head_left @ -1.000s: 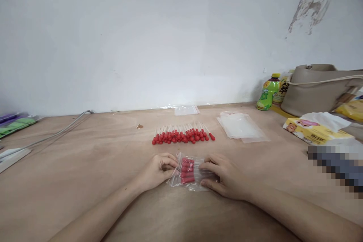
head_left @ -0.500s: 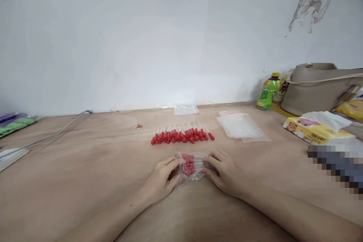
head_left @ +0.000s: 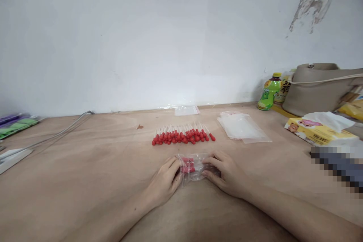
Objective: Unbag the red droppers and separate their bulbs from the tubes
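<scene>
Between my hands, low over the table, lies a clear plastic zip bag [head_left: 198, 176] with several red-tipped sticks [head_left: 188, 169] inside it, red ends toward the left. My left hand [head_left: 167, 177] is closed at the bag's left end, its fingers partly covering the red tips. At the other end, my right hand [head_left: 224, 170] grips the bag between thumb and fingers. Just beyond the bag is a row of loose thin pale sticks with red bulb-like tips [head_left: 184, 137], the red ends facing me.
Flat zip bags [head_left: 241, 126] lie stacked to the right, another bag [head_left: 187, 110] by the wall. Farther right are a tissue pack [head_left: 317, 130], a green bottle [head_left: 269, 92], a beige handbag [head_left: 314, 89] and a blurred dark object [head_left: 337, 166]. A grey cable [head_left: 62, 130] runs along the left.
My left fingers have closed in farther over the bag's left end, and the red tips inside are arranged differently. My right hand keeps its hold. The loose sticks have not moved.
</scene>
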Demonstrator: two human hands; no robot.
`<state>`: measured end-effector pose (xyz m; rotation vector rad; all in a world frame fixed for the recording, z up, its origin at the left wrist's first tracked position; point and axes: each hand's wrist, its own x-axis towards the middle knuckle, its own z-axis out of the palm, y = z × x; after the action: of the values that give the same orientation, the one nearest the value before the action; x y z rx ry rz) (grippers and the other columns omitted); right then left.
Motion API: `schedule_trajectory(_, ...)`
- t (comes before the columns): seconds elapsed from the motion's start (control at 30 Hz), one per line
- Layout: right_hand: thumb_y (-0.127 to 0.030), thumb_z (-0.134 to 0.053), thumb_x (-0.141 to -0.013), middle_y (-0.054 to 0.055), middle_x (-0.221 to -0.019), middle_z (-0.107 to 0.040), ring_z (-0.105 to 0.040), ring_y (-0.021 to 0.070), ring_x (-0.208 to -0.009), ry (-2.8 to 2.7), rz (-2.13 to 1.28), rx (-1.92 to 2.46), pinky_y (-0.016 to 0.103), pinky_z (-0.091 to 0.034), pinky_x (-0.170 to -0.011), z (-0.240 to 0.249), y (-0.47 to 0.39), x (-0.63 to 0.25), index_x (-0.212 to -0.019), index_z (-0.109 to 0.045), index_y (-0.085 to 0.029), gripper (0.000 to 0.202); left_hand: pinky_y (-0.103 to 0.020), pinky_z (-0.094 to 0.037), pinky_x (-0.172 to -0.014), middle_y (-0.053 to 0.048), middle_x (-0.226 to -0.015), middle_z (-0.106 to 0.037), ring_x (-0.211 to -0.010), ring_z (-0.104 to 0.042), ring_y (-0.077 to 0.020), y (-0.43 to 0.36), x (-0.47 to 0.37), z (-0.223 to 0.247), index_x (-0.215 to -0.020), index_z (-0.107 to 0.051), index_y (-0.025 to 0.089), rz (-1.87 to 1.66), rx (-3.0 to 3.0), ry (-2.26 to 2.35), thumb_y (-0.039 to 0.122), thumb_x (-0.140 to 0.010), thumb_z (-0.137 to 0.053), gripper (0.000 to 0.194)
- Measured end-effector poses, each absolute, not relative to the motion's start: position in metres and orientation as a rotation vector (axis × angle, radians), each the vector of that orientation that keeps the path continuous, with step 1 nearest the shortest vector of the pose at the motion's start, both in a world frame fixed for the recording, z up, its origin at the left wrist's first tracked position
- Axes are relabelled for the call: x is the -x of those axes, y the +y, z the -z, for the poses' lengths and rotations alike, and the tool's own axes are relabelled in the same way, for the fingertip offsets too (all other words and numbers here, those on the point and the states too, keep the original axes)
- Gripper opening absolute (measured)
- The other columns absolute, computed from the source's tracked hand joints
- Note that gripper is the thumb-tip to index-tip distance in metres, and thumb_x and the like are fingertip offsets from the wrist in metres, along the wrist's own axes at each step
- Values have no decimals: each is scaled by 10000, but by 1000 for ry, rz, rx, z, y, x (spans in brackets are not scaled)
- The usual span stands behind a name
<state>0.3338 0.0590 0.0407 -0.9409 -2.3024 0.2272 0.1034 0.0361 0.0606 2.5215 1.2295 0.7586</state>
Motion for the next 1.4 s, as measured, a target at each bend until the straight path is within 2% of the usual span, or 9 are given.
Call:
schedule_trajectory(0.17,-290,-513,-808,53,-853,-550,-499,164,-777,-2304,-179,959,286,-401,-684,-40,60,-334,-931,-570,-193,167,-305,-425,-784,-68,-949,-555,-895,-511,-187,36,-103,-65,-984,-525,187,-716,-2482,1199,228,-850,-424,173)
schedule_trajectory(0.3,-279,-512,-807,45,-833,-547,-493,163,-767,-2305,-154,981,289,-393,-683,-41,61,-334,-892,-565,-190,134,-309,-433,-784,-63,-973,-569,-896,-526,-190,35,-103,-68,-1060,-515,206,-683,-2461,1172,320,-826,-495,261)
schedule_trajectory(0.4,-277,-504,-814,39,-826,-547,-497,158,-767,-2304,-146,962,288,-390,-698,-42,61,-333,-858,-568,-195,113,-289,-429,-813,-55,-1026,-573,-921,-538,-170,34,-106,-65,-1103,-507,224,-741,-2481,1119,282,-855,-452,260)
schedule_trajectory(0.73,-285,-546,-792,37,-844,-542,-502,160,-779,-2306,-170,967,283,-395,-695,-39,62,-335,-913,-574,-202,149,-261,-443,-735,-54,-912,-559,-814,-533,-142,36,-98,-65,-1059,-536,205,-850,-2514,1164,203,-883,-362,247)
schedule_trajectory(0.93,-305,-550,-792,43,-842,-536,-505,159,-771,-2313,-180,978,287,-407,-694,-42,61,-337,-932,-577,-201,177,-255,-434,-715,-41,-892,-537,-797,-521,-134,41,-78,-73,-925,-556,189,-860,-2366,1176,230,-873,-399,170)
schedule_trajectory(1.1,-299,-545,-795,44,-857,-532,-503,160,-781,-2308,-191,997,293,-407,-703,-41,61,-336,-944,-576,-199,182,-256,-432,-723,-38,-941,-569,-811,-535,-138,39,-81,-70,-1040,-527,203,-763,-2372,1117,276,-831,-491,224)
schedule_trajectory(1.27,-291,-552,-790,46,-860,-537,-503,163,-790,-2300,-187,981,300,-408,-715,-40,61,-336,-945,-575,-194,185,-229,-414,-641,-11,-809,-584,-707,-520,-114,42,-81,-64,-902,-562,192,-788,-2413,1201,269,-854,-452,143)
schedule_trajectory(1.4,-289,-560,-785,49,-867,-541,-507,165,-794,-2300,-183,975,301,-413,-712,-40,61,-337,-947,-576,-194,189,-227,-423,-643,-20,-810,-573,-710,-523,-111,43,-71,-69,-866,-548,174,-810,-2413,1180,262,-865,-426,150)
